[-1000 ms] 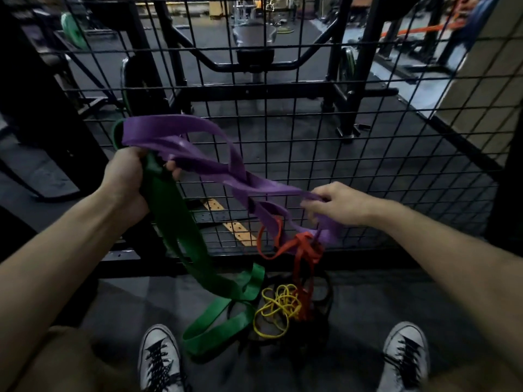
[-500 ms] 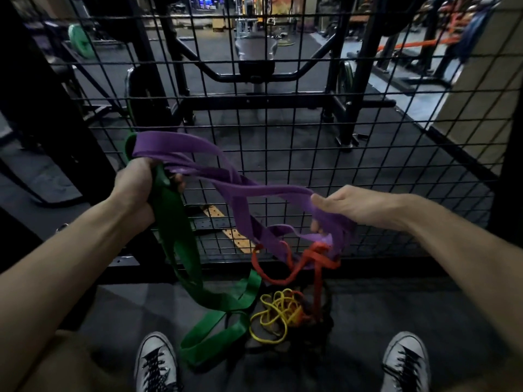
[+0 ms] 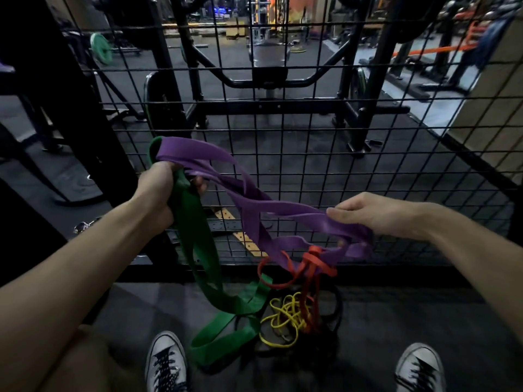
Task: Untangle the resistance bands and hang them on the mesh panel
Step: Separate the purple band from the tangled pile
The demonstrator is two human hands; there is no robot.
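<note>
Two hands hold a tangle of bands in front of a black mesh panel [image 3: 283, 165] that fills most of the view, with a gym floor [image 3: 297, 154] and a black rack [image 3: 268, 80] seen through its squares. Next in size, the green band [image 3: 195, 239] hangs from the left hand down to the floor, where its lower loops lie folded just beside the left shoe [image 3: 165, 360]. The purple band [image 3: 254, 210] runs in several twisted strands from the left hand across to the right hand, sagging between them in front of the panel and touching no wire that can be made out. The left hand [image 3: 158, 190] is a fist, its fingers curled tight round both the green and the purple band where they bunch together. The right hand [image 3: 365, 213] is lower and to the right, its fingers bent over the far end of the purple band and gripping it. Under that hand a red band [image 3: 308, 267] is knotted round the purple one and hangs to the floor. Below it a thin yellow band [image 3: 285, 318] lies in a loose heap, with a black band [image 3: 336, 306] looped beside it. The right shoe [image 3: 416, 369] stands well apart from the heap.
</note>
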